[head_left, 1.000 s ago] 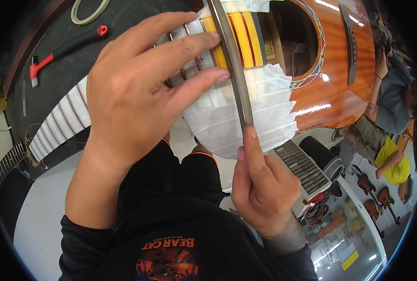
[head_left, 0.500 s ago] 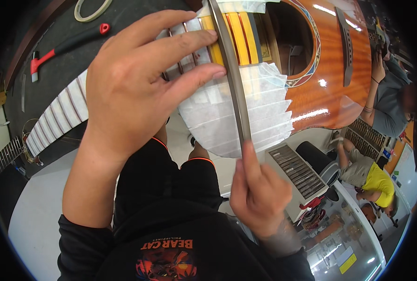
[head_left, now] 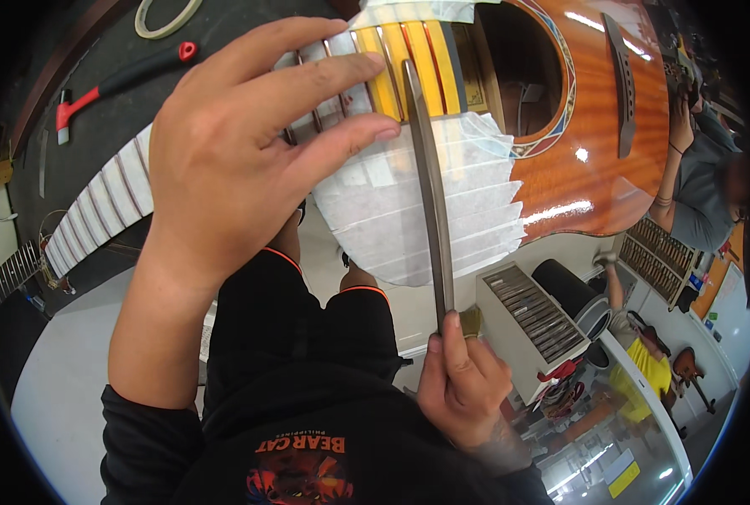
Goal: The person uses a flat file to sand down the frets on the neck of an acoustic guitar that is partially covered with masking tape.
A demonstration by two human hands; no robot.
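Lying on the dark tabletop [head_left: 89,63], a red and black hammer [head_left: 131,82] is well apart from the file. The left hand [head_left: 223,139] is spread out, fingertips resting on the taped fretboard [head_left: 110,200]. If it slips right, the long metal file [head_left: 430,185] could scrape its thumb. The file's tip is over the yellow tape [head_left: 426,74]. The right hand [head_left: 466,383] is closed around the other end; tilting it could rip the white tape [head_left: 480,202] and scratch the shiny acoustic guitar [head_left: 594,172].

Left hand [head_left: 211,139] hides middle of fretboard [head_left: 101,202]. Right hand [head_left: 468,383] covers file's [head_left: 430,202] near end. Guitar body [head_left: 552,198], tape ring [head_left: 158,35] cut at top. 1 yellow shirt [head_left: 648,366] blurred.
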